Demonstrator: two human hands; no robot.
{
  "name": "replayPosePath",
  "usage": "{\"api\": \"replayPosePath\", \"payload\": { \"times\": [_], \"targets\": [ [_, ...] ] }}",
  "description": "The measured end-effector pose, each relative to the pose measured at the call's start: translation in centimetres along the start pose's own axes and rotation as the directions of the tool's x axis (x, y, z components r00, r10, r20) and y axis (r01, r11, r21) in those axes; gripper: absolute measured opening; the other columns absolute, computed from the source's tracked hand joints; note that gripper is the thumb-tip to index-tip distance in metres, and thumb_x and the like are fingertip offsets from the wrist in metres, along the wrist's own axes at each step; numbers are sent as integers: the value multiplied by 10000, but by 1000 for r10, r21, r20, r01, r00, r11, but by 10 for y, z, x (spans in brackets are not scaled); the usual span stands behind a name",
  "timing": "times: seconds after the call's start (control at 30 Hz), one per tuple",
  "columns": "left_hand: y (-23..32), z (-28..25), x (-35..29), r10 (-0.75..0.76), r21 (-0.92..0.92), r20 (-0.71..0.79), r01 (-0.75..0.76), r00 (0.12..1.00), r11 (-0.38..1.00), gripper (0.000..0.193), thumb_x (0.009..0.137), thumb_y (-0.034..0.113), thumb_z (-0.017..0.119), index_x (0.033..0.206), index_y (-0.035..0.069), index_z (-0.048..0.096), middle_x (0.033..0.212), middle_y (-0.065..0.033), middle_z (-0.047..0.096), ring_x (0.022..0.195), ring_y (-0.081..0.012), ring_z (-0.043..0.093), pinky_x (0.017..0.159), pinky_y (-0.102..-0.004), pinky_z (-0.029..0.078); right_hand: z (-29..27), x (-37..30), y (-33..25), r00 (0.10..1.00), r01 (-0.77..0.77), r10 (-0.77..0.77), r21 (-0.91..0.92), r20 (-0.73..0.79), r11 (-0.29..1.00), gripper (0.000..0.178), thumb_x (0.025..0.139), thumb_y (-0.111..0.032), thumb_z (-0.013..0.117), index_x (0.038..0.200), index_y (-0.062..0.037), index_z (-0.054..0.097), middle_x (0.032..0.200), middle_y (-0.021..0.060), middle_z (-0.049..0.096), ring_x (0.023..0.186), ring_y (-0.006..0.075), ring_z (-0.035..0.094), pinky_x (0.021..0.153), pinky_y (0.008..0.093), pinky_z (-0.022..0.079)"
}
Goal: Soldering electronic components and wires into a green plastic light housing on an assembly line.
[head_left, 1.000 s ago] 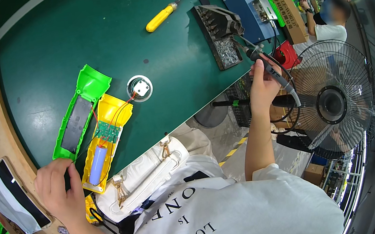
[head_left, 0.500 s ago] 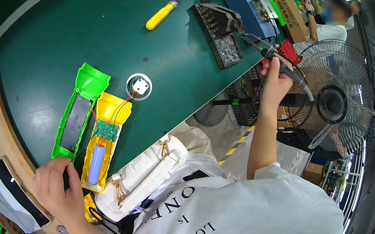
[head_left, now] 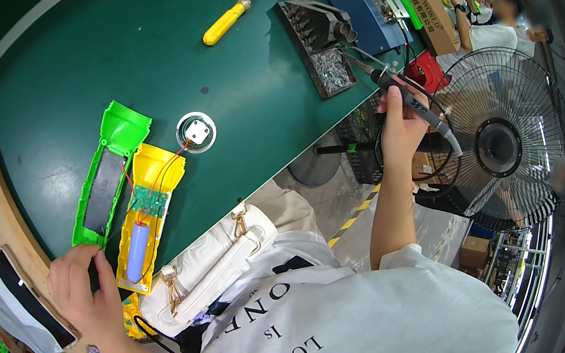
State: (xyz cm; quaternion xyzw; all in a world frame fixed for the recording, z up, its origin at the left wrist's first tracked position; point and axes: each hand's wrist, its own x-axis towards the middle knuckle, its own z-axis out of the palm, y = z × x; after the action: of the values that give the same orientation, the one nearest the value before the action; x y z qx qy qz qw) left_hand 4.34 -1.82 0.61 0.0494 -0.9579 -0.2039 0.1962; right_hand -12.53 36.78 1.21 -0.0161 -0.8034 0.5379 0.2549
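Note:
My right hand (head_left: pixel 403 118), beyond the bench's right edge, grips a soldering iron (head_left: pixel 427 117), its tip pointing toward a dark metal holder. My left hand (head_left: pixel 85 297) has thumb and fingertips together at the lower end of a green plastic shell half (head_left: pixel 124 131); what they pinch is too small to make out. Beside the green half lies a yellow shell half (head_left: pixel 157 167) with a green circuit board (head_left: pixel 149 198) and a purple-blue battery cell (head_left: pixel 138 251) in it. Thin wires run from the board to a white square piece (head_left: pixel 198 131) on a clear round lens.
A yellow screwdriver (head_left: pixel 227 23) lies on the green bench top. The dark holder (head_left: pixel 334 75) with solder scraps stands before a blue machine (head_left: pixel 355 1). A large fan (head_left: pixel 500 144) is at right, a white bag (head_left: pixel 214 260) in front, a face mask (head_left: pixel 14 308) at left.
The whole view has shifted, so bench things sit slightly farther left. My right hand still holds the iron, and my left hand remains at the green shell's lower end.

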Motion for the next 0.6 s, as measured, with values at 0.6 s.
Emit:
{"api": "replayPosePath", "payload": {
  "times": [0.6],
  "targets": [
    [1,0,0,7,4,1,-7,1000,1000,193,697,-71,668,851,21,599,833,-91,627,782,-259,595,729,-353,429,-4,-2,7,929,357,-307,-281,205,891,231,828,-8,632,1053,14,591,912,92,600,790,166,578,713,274,461]
  ]
}}
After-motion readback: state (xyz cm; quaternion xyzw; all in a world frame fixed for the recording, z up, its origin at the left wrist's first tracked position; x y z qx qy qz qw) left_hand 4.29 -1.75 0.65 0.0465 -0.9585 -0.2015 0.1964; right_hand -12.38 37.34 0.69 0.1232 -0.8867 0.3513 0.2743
